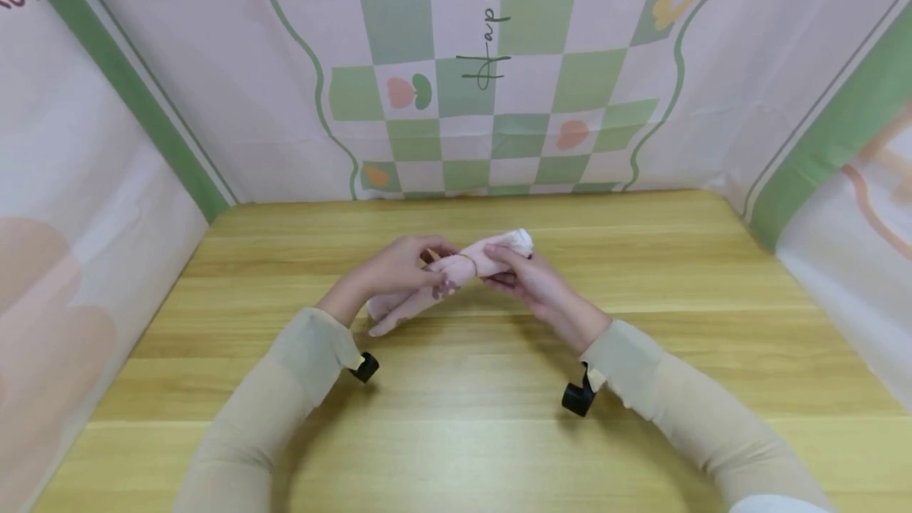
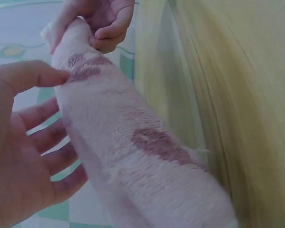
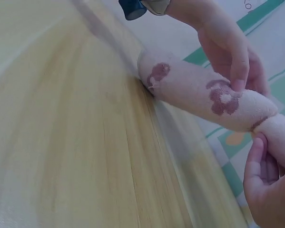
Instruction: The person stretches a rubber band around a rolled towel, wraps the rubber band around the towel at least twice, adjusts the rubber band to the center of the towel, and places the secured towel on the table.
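Note:
A pink towel (image 1: 420, 299) with darker brownish-pink patches is rolled into a long bundle, held aslant close over the table. A thin brown band (image 1: 469, 261) circles it and draws it in to a narrow waist. My left hand (image 1: 388, 267) holds the roll left of the band; its thumb (image 2: 47, 76) lies on a dark patch, and the other fingers reach behind. Near the whitish right end, my right hand (image 1: 545, 291) grips the towel, thumb on top. Its fingertips (image 3: 260, 145) are right at the waist in the right wrist view.
The wood-grain table (image 1: 456, 434) stretches below both hands. A cloth backdrop (image 1: 470, 133) with green and white checks stands along its far edge, with printed cloth on both sides. A small black camera (image 1: 579, 398) hangs at the right cuff, another (image 1: 366, 367) at the left.

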The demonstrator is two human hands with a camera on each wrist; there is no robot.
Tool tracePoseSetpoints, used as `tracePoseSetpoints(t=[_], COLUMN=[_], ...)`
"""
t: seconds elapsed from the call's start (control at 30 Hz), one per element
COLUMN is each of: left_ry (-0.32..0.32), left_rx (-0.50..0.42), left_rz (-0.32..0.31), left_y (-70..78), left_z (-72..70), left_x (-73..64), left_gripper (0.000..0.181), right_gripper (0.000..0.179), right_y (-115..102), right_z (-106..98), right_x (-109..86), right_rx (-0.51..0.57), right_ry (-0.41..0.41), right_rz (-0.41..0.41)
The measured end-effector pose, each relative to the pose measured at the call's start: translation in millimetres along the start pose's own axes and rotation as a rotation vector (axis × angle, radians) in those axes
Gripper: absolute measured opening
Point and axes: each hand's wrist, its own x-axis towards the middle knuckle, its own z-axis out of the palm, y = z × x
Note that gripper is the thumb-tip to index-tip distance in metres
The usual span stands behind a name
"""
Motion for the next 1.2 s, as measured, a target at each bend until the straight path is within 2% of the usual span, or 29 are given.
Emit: tracePoseSetpoints(t=[0.17, 0.27, 0.47, 0.67, 1.0, 1.2], left_ry=[0.086, 0.14, 0.233, 0.3, 0.347, 0.323], left_rx=[0.08, 0.104, 0.125, 0.166, 0.44, 0.525], left_rz=[0.062, 0.091, 0.092, 0.112, 0.26, 0.304], left_y=[8.7, 13.7, 17.6, 18.3, 15.7, 17.1], left_z=[4.4, 6.9, 12.4, 18.9, 24.6, 24.1], left_x=[1.9, 1.5, 3.6, 5.6, 5.1, 6.4], left_gripper=[0.038, 0.032, 0.018, 0.014, 0.017, 0.012], right_gripper=[0.008, 0.009, 0.011, 0.01, 0.01, 0.009], right_y=[1, 0, 1, 0, -2, -1], right_z=[1, 1, 1, 2, 1, 1], right_x=[-0.2, -0.9, -0.7, -1.5, -4.7, -5.5], right_rx=[0.042, 0.041, 0.036, 0.046, 0.068, 0.074], right_ry=[0.024, 0.01, -0.012, -0.01, 0.0, 0.01], right_rz=[0.007, 0.007, 0.016, 0.004, 0.006, 0.012])
